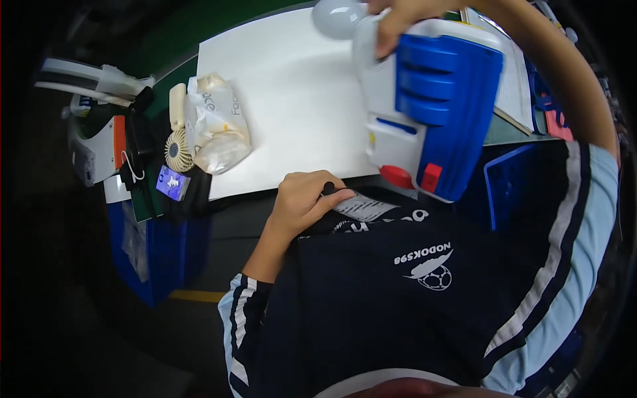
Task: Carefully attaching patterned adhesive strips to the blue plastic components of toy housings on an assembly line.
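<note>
At the far left I see a small fan (pixel 178 151) and a tissue pack (pixel 217 124) on the worktop (pixel 292 99). My left hand (pixel 302 201) pinches the garment tag (pixel 363 207) at the worktop's near edge. I'd keep it flat while my right hand (pixel 397 23), fingers wrapped tight, steadies the blue-and-white tool (pixel 431 106) above.

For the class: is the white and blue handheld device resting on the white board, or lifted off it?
Lifted. The right hand holds the white and blue device above the white board, tilted, its lower end overhanging the board's near edge.

White-and-blue steam iron (pixel 431 106) held tilted above dark garment (pixel 371 292).
</note>
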Available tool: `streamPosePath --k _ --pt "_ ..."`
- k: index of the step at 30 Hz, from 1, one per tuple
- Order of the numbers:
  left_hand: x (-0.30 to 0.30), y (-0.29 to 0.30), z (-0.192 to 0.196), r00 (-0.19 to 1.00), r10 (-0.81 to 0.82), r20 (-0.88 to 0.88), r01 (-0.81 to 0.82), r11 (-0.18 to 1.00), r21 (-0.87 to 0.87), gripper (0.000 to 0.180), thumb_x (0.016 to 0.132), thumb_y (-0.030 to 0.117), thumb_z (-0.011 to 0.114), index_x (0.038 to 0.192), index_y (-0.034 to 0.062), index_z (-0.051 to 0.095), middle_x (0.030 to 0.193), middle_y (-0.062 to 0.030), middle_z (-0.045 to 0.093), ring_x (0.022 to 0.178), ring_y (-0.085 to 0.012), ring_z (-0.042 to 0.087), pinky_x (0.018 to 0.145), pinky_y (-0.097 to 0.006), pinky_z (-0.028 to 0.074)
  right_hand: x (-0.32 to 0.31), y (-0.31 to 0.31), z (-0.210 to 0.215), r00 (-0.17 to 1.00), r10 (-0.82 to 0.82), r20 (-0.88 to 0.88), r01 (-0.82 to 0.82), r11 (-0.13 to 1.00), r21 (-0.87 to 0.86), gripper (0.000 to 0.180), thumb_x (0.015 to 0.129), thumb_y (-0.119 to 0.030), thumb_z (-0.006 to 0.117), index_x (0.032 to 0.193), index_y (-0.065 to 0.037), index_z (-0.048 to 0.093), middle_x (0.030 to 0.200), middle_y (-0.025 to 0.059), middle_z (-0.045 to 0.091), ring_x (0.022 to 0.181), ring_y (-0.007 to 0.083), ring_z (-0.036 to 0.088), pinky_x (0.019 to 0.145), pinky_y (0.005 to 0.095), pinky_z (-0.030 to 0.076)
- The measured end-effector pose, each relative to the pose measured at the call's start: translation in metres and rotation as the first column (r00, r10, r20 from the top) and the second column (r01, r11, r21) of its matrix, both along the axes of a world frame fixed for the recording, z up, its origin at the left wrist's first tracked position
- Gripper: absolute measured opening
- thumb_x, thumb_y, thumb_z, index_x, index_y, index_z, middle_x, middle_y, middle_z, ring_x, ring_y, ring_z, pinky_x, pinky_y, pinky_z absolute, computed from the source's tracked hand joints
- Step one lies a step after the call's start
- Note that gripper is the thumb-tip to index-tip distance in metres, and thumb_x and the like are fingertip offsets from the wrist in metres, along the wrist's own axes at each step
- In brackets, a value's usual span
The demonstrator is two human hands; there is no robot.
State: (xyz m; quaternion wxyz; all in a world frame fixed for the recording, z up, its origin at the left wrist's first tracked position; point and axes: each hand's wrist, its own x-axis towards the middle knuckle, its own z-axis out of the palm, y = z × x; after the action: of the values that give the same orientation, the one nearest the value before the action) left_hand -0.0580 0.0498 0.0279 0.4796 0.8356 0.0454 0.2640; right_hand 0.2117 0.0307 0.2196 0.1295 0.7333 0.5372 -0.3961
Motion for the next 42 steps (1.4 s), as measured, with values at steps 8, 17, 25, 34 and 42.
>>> streamPosePath --k 8,17,25,34,42 --pt "-0.009 -0.002 0.035 0.978 -0.101 0.182 0.035 0.941 0.337 0.026 0.061 0.022 0.075 0.065 0.0059 0.055 0.087 -0.0056 0.063 0.085 -0.0208 0.06 0.075 -0.034 0.043 -0.047 0.135 -0.124 0.784 0.267 -0.56 -0.593 0.587 -0.551 0.033 0.081 -0.03 0.056 0.104 -0.007 0.062 0.091 0.0078 0.064 0.08 0.0199 0.061 0.072 0.0378 0.05" --pt "0.019 0.008 0.026 0.985 -0.029 0.17 -0.037 0.927 0.372 0.032 0.067 0.026 0.071 0.056 0.0052 0.048 0.11 -0.0061 0.061 0.115 -0.0235 0.048 0.094 -0.044 0.024 -0.069 0.125 -0.084 0.908 0.418 0.035 -0.415 0.908 -0.06 0.038 0.079 -0.034 0.054 0.094 -0.002 0.066 0.086 0.0137 0.065 0.074 0.027 0.062 0.072 0.0365 0.048" --pt "0.017 0.011 0.003 0.993 -0.021 0.112 0.002 0.987 0.161 0.025 0.07 0.026 0.07 0.082 0.0056 0.062 0.101 -0.0066 0.059 0.101 -0.0233 0.049 0.083 -0.041 0.021 -0.096 -0.042 -0.072 0.787 0.616 0.024 -0.334 0.394 0.856 0.017 0.07 -0.007 0.063 0.085 -0.002 0.058 0.085 0.0126 0.055 0.081 0.0292 0.058 0.068 0.0341 0.048" --pt "0.014 0.01 0.006 0.993 0.001 0.119 -0.026 0.978 0.206 0.031 0.07 0.026 0.068 0.092 0.0047 0.062 0.109 -0.0087 0.058 0.112 -0.0236 0.047 0.083 -0.038 0.022 -0.098 -0.056 -0.084 0.828 0.561 -0.013 -0.26 0.405 0.877 0.028 0.068 -0.009 0.067 0.093 0.0 0.058 0.09 0.0105 0.054 0.089 0.0266 0.056 0.073 0.0339 0.048" --pt "0.002 0.008 -0.001 0.98 0.03 0.197 -0.07 0.978 0.196 0.026 0.068 0.023 0.07 0.087 0.0053 0.064 0.114 -0.0102 0.057 0.114 -0.0242 0.047 0.083 -0.038 0.021 -0.108 -0.057 -0.094 0.795 0.606 0.015 -0.259 0.318 0.912 0.023 0.069 -0.012 0.065 0.086 0.002 0.058 0.088 0.0111 0.052 0.086 0.0261 0.052 0.075 0.0332 0.045"
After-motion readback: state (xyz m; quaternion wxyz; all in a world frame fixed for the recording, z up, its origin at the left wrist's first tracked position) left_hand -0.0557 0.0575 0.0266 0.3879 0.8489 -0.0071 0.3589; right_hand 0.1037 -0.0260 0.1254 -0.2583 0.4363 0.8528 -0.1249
